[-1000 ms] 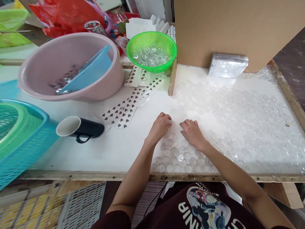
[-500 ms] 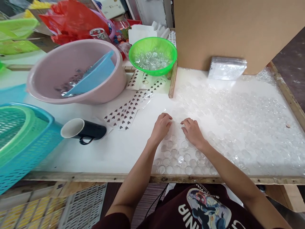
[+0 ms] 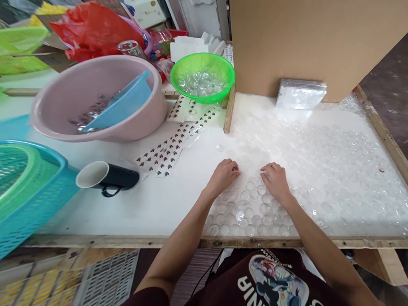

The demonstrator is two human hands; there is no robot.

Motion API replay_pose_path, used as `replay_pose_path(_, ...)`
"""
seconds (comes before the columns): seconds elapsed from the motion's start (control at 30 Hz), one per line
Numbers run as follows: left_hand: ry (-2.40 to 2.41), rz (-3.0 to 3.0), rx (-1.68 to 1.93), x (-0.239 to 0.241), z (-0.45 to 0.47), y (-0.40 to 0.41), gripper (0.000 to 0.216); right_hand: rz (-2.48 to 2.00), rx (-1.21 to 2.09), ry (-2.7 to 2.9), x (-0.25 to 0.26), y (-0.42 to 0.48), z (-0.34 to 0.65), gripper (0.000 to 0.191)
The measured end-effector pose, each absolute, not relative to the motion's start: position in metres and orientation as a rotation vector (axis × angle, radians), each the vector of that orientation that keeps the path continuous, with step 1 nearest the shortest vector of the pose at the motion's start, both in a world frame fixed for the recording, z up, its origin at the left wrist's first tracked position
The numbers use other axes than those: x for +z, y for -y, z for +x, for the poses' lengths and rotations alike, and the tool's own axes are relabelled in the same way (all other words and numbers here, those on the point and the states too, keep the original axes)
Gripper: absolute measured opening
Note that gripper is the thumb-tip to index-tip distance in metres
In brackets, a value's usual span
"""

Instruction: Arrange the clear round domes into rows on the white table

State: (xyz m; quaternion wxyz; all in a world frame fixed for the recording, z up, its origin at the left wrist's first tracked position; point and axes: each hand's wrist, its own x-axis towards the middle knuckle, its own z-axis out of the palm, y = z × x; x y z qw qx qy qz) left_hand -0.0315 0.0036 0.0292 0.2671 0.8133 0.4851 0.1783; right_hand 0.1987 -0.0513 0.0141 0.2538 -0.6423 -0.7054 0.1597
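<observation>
My left hand (image 3: 224, 177) is over the white tabletop (image 3: 188, 204), fingers curled and thumb close to the index finger. My right hand (image 3: 276, 182) faces it a short way off, likewise bent into a loose pinch. Anything between the fingertips of either hand is too small and see-through to make out. Round clear discs (image 3: 250, 185) lie flat between the hands and below them. Many more clear discs (image 3: 331, 170) cover the table to the right of my right hand. One small clear disc (image 3: 219, 147) lies apart, beyond my left hand.
A green bowl (image 3: 178, 80) holds clear pieces. Left stand a pink basin (image 3: 140, 123) with a blue tray (image 3: 134, 95), a dark mug (image 3: 123, 176) on its side and a blue-green basket (image 3: 60, 187). Printed sheets (image 3: 162, 155), a wooden strip (image 3: 229, 112), cardboard (image 3: 312, 42) and a wrapped stack (image 3: 299, 94) lie beyond.
My hands have moved apart and nearer to my body, the right one farther to the right. More discs show between them. The view has shifted slightly.
</observation>
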Motion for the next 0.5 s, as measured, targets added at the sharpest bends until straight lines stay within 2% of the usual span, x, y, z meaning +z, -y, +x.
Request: replay_pose_path(0.5,-1.333,2.176,0.513,0.0277,-0.0304,-0.003,0.01,-1.778,0.424,1.87,0.0046,0.0589,0.2007,0.018)
